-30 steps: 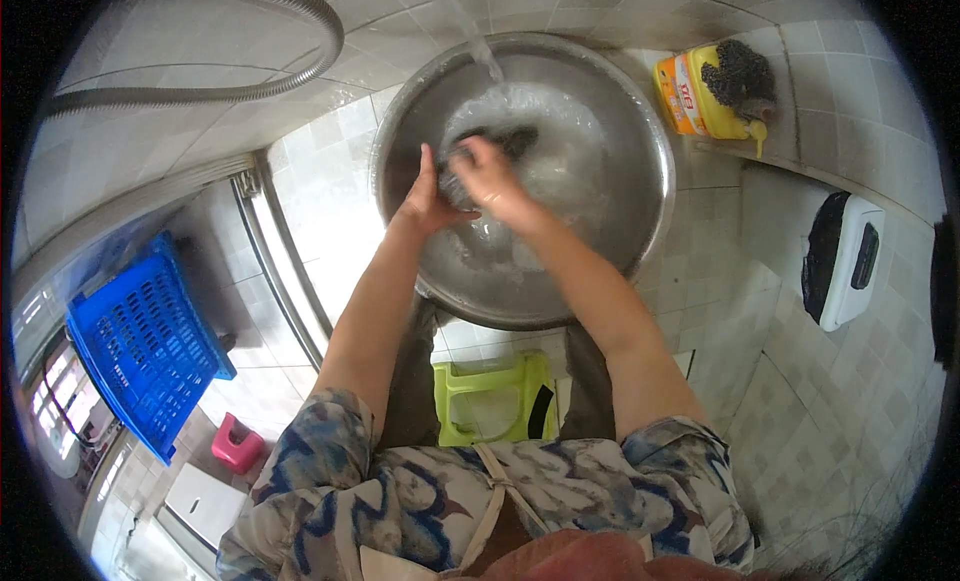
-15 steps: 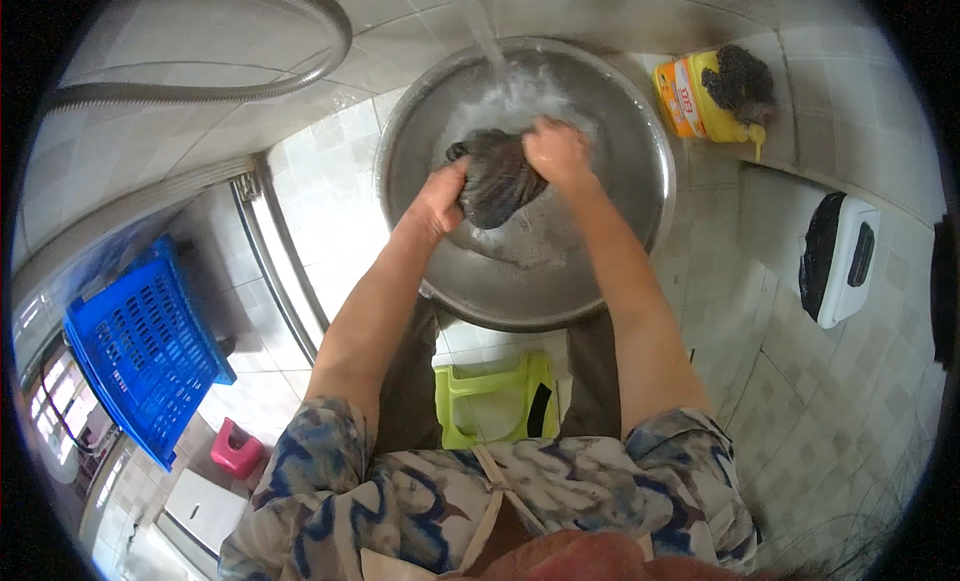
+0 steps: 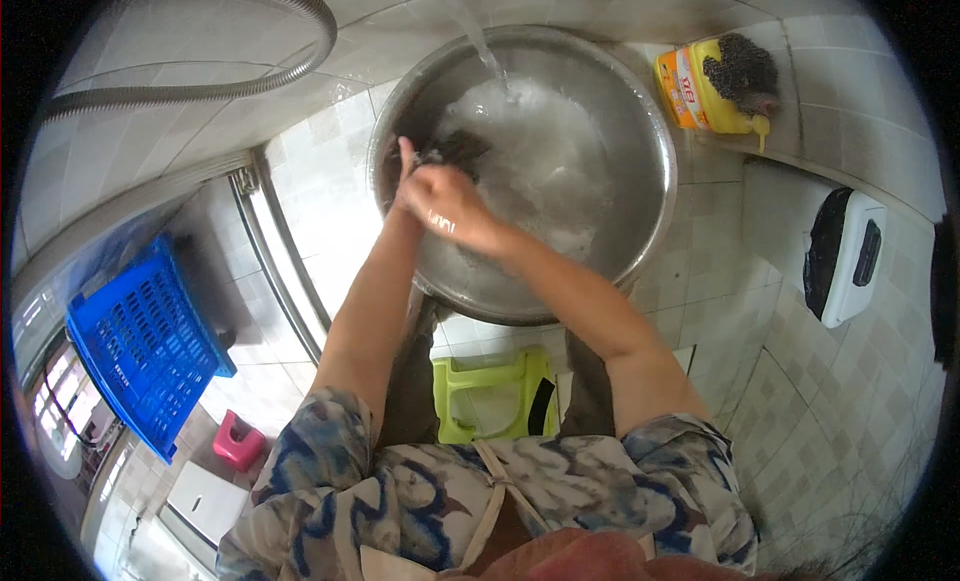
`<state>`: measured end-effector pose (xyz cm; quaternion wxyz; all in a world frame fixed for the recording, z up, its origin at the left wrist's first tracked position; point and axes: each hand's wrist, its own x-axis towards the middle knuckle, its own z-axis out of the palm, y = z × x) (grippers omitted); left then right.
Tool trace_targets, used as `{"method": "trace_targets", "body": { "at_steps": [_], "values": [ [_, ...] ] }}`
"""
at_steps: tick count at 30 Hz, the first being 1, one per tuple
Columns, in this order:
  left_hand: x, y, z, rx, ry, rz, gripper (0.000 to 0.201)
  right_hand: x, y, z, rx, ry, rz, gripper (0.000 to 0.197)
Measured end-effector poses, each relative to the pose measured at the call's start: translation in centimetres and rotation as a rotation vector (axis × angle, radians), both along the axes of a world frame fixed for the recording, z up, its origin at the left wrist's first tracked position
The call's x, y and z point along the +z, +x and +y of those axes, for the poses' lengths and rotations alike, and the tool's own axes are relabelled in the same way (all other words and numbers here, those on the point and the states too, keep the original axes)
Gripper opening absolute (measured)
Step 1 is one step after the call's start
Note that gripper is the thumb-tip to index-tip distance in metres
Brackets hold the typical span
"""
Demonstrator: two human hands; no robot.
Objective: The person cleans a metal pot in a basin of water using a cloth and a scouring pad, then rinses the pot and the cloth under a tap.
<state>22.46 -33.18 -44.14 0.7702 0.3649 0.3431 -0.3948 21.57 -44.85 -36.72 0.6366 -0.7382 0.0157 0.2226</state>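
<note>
The right hand [image 3: 445, 203] overlaps the left hand [image 3: 405, 163], its fingers curled; whether it grips the dark cloth [image 3: 465, 153] cannot be told. The left thumb is extended; the left fingers are hidden, grip indeterminable. The cloth is at the left inside the round metal basin [image 3: 632, 131]. A water stream [image 3: 482, 53] enters at the far side. A green stool [image 3: 470, 377] stands near; a yellow bottle [image 3: 710, 91], far right.

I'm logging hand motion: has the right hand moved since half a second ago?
Yes: the right hand has moved left, toward the left side of the metal basin.
</note>
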Motion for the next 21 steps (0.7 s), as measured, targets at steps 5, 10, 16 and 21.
{"method": "trace_targets", "body": {
  "at_steps": [5,10,16,21],
  "values": [
    [2.5,0.4,-4.1,0.191,0.183,-0.156,0.058,6.1,-1.7,0.0,0.331,-0.338,-0.270,0.025],
    [3.9,1.9,-8.6,0.015,-0.076,0.025,0.032,-5.0,5.5,-10.4,-0.146,-0.925,-0.195,0.044],
    [3.8,2.7,-5.8,-0.084,0.153,-0.326,0.019,-4.6,5.5,-15.9,-0.470,-0.701,-0.283,0.040],
    [-0.5,2.5,-3.5,-0.028,0.592,-0.282,0.028,-4.0,4.3,-18.8,-0.105,-0.754,-0.746,0.026]
  ]
}}
